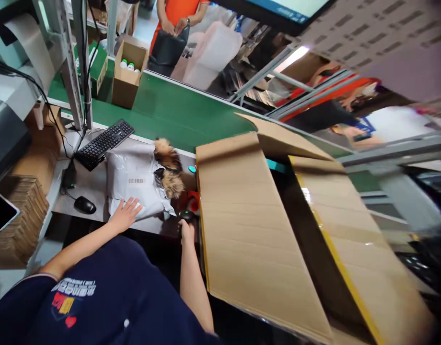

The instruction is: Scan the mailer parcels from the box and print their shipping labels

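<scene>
My left hand (pixel 125 215) lies flat with its fingers spread on the lower edge of a white plastic mailing bag (pixel 123 165). A barcode label (pixel 136 181) is on the bag's upper side. Brown and black fluffy fur (pixel 172 182) sticks out of the bag's right end. My right hand (pixel 187 231) is closed around the handle of a black barcode scanner (pixel 186 215), which shows a small green light. Just beyond the scanner is a red object (pixel 192 200), partly hidden; its kind I cannot make out.
A big open cardboard box (pixel 242 206) stands close on my right. Left of the bag are a keyboard (pixel 105 143) and a mouse (pixel 85 205). Behind runs a green conveyor belt (pixel 163 105) carrying a small carton (pixel 125 88) of bottles. A person in orange (pixel 179 17) stands across it.
</scene>
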Demonstrator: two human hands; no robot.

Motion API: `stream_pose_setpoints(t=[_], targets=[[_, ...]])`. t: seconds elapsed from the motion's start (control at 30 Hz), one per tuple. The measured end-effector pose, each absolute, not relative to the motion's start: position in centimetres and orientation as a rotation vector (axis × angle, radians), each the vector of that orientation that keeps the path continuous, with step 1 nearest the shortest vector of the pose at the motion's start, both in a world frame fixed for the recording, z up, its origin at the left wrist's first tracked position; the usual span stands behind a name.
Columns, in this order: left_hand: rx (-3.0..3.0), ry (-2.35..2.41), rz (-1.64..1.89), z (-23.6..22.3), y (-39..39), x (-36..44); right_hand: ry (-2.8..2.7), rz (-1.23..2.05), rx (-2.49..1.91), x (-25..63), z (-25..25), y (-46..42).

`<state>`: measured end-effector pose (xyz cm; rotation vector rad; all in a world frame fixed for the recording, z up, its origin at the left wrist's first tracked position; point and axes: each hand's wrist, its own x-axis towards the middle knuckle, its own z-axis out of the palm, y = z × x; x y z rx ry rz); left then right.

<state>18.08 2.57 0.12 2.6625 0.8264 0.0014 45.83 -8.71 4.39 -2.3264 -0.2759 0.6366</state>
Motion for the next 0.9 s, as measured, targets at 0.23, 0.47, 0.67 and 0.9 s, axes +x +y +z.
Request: stream_pose_setpoints(t=[0.23,0.47,0.67,0.9], targets=[[2.539,0.753,0.042,-2.2,1.5,18.4,-0.507,1.245,-1.858,33.9,13.2,-2.6],[2.57,0.759,0.28,-1.8,1.2,17.5,-0.599,1.223,-1.984,30.6,15.9,-0.2],[2.563,0.741,0.281,-2.1,1.1,17.5,-0.587,1.162,-1.943,30.5,16.9,-4.2],[2.607,0.726,0.28,0.1,2.0,17.1,-0.297,0.661,-1.957,36.9,12.1,-6.2]])
